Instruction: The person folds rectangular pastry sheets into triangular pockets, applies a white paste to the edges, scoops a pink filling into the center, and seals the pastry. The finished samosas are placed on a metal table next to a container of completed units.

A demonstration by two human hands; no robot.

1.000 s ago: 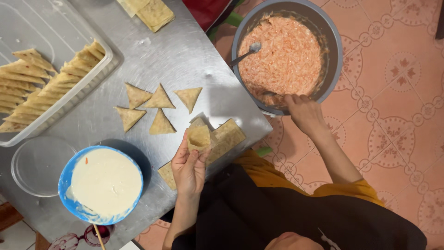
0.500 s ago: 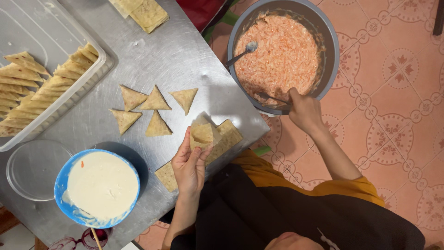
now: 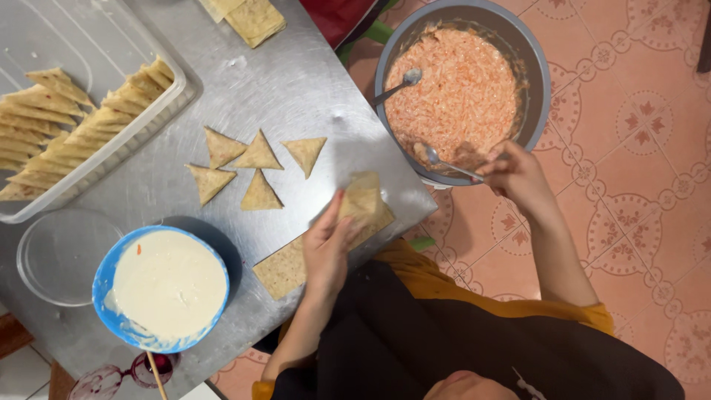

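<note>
below, the left hand (image 3: 328,244) pinches a folded pastry wrapper (image 3: 361,198) between thumb and fingers, holding it up over the edge of the steel table (image 3: 296,81), above flat wrappers (image 3: 285,268) lying there. the right hand (image 3: 516,176) is closed around a spoon (image 3: 448,165), its bowl at the near rim of the grey bowl (image 3: 539,96) of orange filling (image 3: 463,92). five folded triangles (image 3: 255,167) lie on the table, just beside a clear tray (image 3: 111,159) of more. a blue bowl (image 3: 104,278) of white paste sits near the left forearm.

Home kitchen: steel table (image 3: 296,81), patterned floor tiles (image 3: 629,141).
</note>
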